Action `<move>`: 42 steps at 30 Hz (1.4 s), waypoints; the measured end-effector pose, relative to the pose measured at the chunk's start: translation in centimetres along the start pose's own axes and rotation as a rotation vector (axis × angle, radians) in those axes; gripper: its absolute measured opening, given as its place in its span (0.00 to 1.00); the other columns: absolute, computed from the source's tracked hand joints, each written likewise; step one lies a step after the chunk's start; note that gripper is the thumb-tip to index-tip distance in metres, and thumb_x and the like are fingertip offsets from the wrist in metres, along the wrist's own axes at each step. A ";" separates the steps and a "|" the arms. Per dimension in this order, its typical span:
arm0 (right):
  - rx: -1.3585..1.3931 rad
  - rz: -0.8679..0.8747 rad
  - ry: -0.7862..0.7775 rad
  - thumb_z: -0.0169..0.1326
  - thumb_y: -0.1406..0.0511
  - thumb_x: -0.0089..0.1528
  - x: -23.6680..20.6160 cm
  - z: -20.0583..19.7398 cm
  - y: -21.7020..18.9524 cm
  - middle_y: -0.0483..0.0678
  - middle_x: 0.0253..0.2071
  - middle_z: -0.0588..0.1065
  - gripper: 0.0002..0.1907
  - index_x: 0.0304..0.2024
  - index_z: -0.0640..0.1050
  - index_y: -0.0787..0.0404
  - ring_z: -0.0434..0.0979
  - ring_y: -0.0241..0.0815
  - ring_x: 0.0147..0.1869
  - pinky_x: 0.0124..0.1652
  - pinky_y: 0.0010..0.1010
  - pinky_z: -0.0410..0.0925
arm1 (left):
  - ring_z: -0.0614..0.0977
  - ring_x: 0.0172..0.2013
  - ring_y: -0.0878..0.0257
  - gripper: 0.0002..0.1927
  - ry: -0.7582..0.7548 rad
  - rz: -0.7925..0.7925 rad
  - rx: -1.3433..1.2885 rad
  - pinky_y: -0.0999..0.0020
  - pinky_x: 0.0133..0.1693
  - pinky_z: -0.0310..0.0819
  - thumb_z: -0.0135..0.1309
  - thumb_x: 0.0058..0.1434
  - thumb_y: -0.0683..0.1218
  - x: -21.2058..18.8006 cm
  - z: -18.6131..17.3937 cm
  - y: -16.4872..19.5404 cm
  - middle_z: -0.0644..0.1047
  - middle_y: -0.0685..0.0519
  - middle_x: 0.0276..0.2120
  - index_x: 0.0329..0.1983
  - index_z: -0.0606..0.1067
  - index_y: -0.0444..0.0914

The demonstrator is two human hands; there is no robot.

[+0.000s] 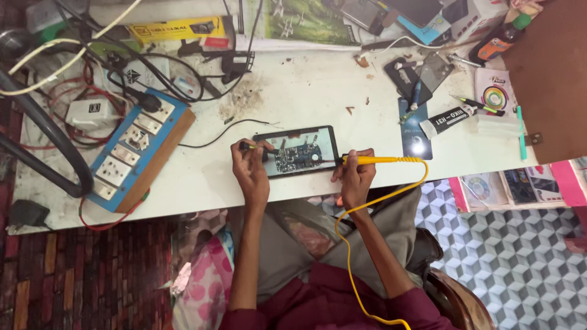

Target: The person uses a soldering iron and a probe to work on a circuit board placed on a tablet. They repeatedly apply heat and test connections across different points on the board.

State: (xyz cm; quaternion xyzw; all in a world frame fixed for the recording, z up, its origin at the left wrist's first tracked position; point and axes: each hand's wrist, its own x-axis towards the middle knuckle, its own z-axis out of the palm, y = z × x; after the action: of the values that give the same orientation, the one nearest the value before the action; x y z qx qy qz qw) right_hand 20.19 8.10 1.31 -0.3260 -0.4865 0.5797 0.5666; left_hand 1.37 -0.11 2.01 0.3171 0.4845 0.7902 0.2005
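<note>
An opened phone (298,151) lies flat on the white workbench (202,177), its circuit board exposed. My right hand (354,177) grips a yellow probe (379,161) whose tip points left onto the board; its yellow lead loops down past my lap. My left hand (249,168) holds a black probe (252,147) at the phone's left edge, its thin black wire trailing off to the left.
A blue and wood switchboard (137,150) with tangled cables sits at the left. A glue tube (449,117), pens (483,107), a dark phone part (406,76) and a small bottle (498,40) crowd the right. A brown cabinet (550,73) stands at far right.
</note>
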 end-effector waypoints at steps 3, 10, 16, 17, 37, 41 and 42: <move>-0.030 0.011 -0.003 0.44 0.62 0.75 -0.2 -0.3 -0.1 0.43 0.24 0.63 0.13 0.39 0.60 0.61 0.65 0.32 0.20 0.22 0.25 0.63 | 0.78 0.43 0.64 0.09 0.002 -0.033 -0.020 0.69 0.51 0.67 0.48 0.75 0.41 -0.2 0.0 0.0 0.78 0.47 0.39 0.53 0.63 0.35; -0.027 0.007 0.031 0.45 0.62 0.74 0.0 -0.2 -0.6 0.44 0.23 0.63 0.13 0.39 0.60 0.61 0.66 0.33 0.20 0.22 0.24 0.62 | 0.79 0.44 0.64 0.09 -0.022 -0.023 -0.016 0.69 0.54 0.68 0.48 0.76 0.43 -0.3 0.2 0.0 0.80 0.46 0.39 0.53 0.63 0.36; -0.040 -0.029 0.043 0.44 0.61 0.75 -0.1 -0.1 -0.7 0.43 0.22 0.63 0.13 0.40 0.60 0.61 0.65 0.32 0.20 0.23 0.24 0.65 | 0.78 0.44 0.64 0.08 -0.021 -0.021 -0.003 0.70 0.53 0.67 0.48 0.77 0.43 -0.3 0.1 -0.2 0.79 0.46 0.40 0.53 0.63 0.36; -0.031 -0.053 0.044 0.44 0.62 0.75 -0.1 -0.1 -0.7 0.43 0.23 0.64 0.12 0.40 0.60 0.61 0.65 0.32 0.21 0.24 0.25 0.67 | 0.78 0.45 0.64 0.08 -0.026 -0.016 -0.009 0.70 0.53 0.67 0.48 0.77 0.43 -0.2 0.1 -0.2 0.79 0.46 0.40 0.52 0.63 0.36; -0.901 -0.551 -0.278 0.59 0.67 0.67 0.6 5.3 -7.8 0.49 0.22 0.74 0.13 0.30 0.70 0.64 0.75 0.46 0.22 0.24 0.35 0.64 | 0.78 0.43 0.65 0.07 0.008 -0.056 0.022 0.71 0.49 0.68 0.47 0.76 0.42 -0.3 0.3 0.0 0.79 0.48 0.39 0.52 0.64 0.36; -0.952 -0.559 -0.346 0.59 0.66 0.66 1.9 6.9 -8.6 0.52 0.20 0.71 0.11 0.32 0.72 0.64 0.73 0.48 0.19 0.22 0.38 0.61 | 0.78 0.42 0.65 0.08 0.026 -0.085 -0.024 0.71 0.50 0.68 0.47 0.74 0.41 -0.1 0.4 -0.4 0.79 0.47 0.38 0.52 0.64 0.35; -0.941 -0.535 -0.343 0.58 0.65 0.66 2.3 7.0 -8.7 0.50 0.21 0.73 0.11 0.33 0.71 0.63 0.73 0.47 0.20 0.22 0.37 0.62 | 0.78 0.42 0.65 0.08 0.023 -0.082 -0.018 0.71 0.50 0.68 0.47 0.74 0.41 -0.1 0.4 -0.5 0.79 0.47 0.38 0.52 0.64 0.35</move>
State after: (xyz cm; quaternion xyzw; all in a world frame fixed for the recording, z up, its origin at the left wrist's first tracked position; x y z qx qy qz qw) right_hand 16.34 7.97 12.01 -0.3099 -0.8431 0.1816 0.4002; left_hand 1.72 0.34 1.72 0.2859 0.4921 0.7894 0.2300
